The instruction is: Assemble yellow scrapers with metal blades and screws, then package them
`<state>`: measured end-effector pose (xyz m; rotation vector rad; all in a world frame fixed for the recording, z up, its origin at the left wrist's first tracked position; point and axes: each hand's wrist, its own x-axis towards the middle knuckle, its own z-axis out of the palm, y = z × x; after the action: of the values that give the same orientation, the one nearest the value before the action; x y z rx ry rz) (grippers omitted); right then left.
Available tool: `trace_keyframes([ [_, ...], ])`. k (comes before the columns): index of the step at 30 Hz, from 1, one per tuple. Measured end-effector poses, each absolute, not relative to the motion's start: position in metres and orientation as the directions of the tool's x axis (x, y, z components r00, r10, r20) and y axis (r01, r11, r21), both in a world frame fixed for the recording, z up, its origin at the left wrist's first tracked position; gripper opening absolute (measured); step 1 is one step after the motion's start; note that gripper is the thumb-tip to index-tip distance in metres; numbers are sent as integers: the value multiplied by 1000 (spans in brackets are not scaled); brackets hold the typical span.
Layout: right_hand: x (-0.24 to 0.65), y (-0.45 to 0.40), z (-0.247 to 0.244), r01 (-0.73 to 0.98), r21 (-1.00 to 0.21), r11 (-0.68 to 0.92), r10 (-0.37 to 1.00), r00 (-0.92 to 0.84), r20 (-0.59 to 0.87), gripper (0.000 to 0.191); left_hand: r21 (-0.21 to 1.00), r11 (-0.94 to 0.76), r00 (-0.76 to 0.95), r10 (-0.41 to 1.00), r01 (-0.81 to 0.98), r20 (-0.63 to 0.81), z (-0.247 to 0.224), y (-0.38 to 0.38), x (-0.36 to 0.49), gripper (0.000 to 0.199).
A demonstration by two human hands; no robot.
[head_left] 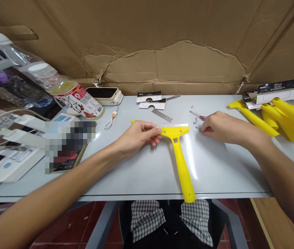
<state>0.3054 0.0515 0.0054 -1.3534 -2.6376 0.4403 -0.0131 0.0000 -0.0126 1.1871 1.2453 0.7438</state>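
Note:
My left hand [144,133] pinches the left end of the head of a yellow scraper [183,166]. A metal blade [176,125] lies along the scraper's top edge, and two screws show in its head. The scraper's handle points towards me, its end reaching past the table's front edge. To the right, my right hand [220,127] is closed, its fingertips down at the table beside several small loose screws [195,121]. Whatever those fingers hold is hidden. A small screwdriver [197,114] with a red handle lies against or just beside that hand; I cannot tell which.
Loose blades [162,116] and black-and-white cards [150,101] lie behind the scraper. More yellow scraper handles [289,119] are piled at the right. On the left are a drink bottle [76,97], a phone [70,155], and a power strip [17,164]. Cardboard [162,41] stands behind.

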Motion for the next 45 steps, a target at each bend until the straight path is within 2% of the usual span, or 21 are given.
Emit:
trace_keyframes([
  [4, 301, 49, 11, 821, -193, 537, 810, -566, -153, 24, 947, 273, 233, 923, 166, -307, -15, -1, -12, 23],
  [7, 302, 48, 16, 828, -182, 531, 811, -559, -176, 17, 950, 260, 250, 921, 171, -297, -16, -4, -10, 23],
  [9, 301, 45, 21, 796, -235, 557, 800, -591, -104, 13, 952, 254, 267, 918, 172, -293, -16, -7, -7, 24],
  [11, 294, 40, 25, 732, -302, 610, 773, -634, 26, 11, 953, 250, 286, 913, 172, -291, -15, -12, -3, 25],
  [14, 276, 26, 26, 574, -422, 702, 694, -684, 225, 11, 955, 242, 298, 911, 173, -285, -14, -18, 3, 26],
  [17, 254, 11, 15, 425, -512, 746, 635, -687, 355, 11, 956, 228, 306, 911, 182, -276, -13, -21, 6, 26],
  [21, 236, 2, -8, 400, -544, 738, 653, -628, 424, 10, 958, 211, 307, 914, 196, -264, -15, -20, 7, 27],
  [26, 229, 1, -19, 423, -567, 707, 693, -575, 435, 10, 961, 203, 319, 913, 186, -254, -17, -19, 7, 27],
  [38, 229, -1, -18, 450, -510, 733, 678, -539, 499, 16, 957, 210, 308, 914, 198, -264, -15, -20, 8, 26],
  [45, 241, 7, -17, 361, -384, 850, 522, -683, 511, 48, 957, 225, 305, 913, 183, -273, -12, -21, 8, 28],
])
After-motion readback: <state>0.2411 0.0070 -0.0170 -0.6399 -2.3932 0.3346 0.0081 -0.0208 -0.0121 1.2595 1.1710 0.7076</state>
